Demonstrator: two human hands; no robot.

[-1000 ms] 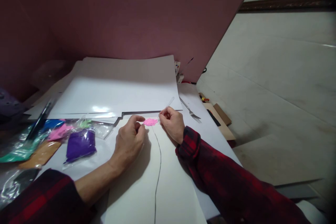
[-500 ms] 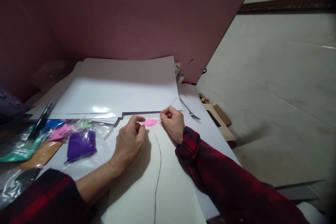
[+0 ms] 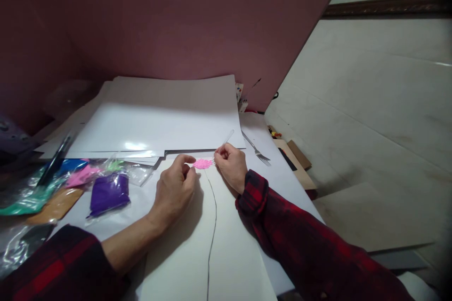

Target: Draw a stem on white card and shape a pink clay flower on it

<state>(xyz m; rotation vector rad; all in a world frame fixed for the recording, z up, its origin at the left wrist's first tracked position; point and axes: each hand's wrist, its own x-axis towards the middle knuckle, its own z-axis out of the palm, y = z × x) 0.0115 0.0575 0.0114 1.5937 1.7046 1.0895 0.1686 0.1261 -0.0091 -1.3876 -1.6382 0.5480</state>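
A small textured patch of pink modelling clay lies near the top of a pale sheet of paper, above a drawn dark line. To its left is my left hand, thumb and curved index finger apart, the index tip at the clay's edge. Just right of the clay, my right hand pinches a thin clear plastic tool, its rounded end sticking up past the fingers. Pale thin lines show between those fingers and the clay; I cannot tell whether they belong to the tool.
Bagged clay lies at left, including a purple pack and a brown pack, with a dark pen over the bags. Large white sheets lean behind. A metal fork rests to the right, close to the table's edge.
My right hand has shifted very slightly left, and the clear tool's upper end has moved a little left with it. My left hand stays beside the clay.
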